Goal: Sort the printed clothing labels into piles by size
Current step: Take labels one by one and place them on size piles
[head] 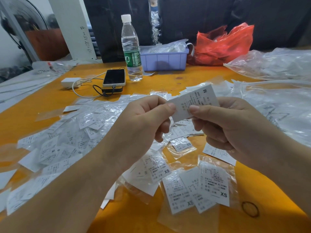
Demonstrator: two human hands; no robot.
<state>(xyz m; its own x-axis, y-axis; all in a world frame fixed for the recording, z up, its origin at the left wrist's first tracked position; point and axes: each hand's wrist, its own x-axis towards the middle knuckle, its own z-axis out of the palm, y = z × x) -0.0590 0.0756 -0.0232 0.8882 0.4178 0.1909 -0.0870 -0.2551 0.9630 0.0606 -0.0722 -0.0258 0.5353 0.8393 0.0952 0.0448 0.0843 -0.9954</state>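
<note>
Both hands, left hand (143, 121) and right hand (227, 125), pinched a white printed M-size label (195, 100) above the orange wooden table (168, 78), probably reading its size, with bagged XS labels (210, 187) piled below.

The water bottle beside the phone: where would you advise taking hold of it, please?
Grip the water bottle round its labelled middle, coming from the near right side. It stands upright, the phone lies close on its left and the purple bin behind, so that side is freest for the fingers.
</note>
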